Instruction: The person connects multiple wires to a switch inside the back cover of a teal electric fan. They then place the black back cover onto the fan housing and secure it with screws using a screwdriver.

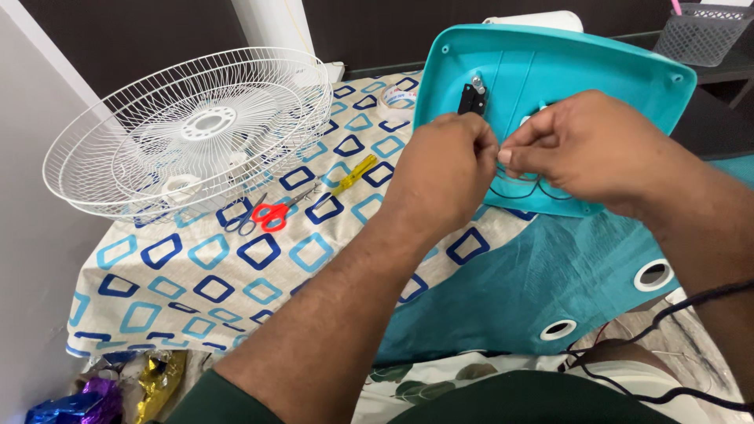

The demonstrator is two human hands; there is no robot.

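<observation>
Hands [503, 153] — pinching wires [514, 184] — teal base [550, 71]

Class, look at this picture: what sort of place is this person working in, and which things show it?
Probably a home used for a repair, not a workshop: a patterned cloth covers the table, with a fan guard, scissors and a teal fan base.

The fan base [550, 71] stood tilted at upper right of the frame, both hands meeting before it: left hand [444, 169], right hand [585, 145]. The fan guards [188, 129] lay at upper left, with scissors [263, 214] and a screwdriver [353, 174] between. A tape roll [397, 96] sat behind them.
</observation>
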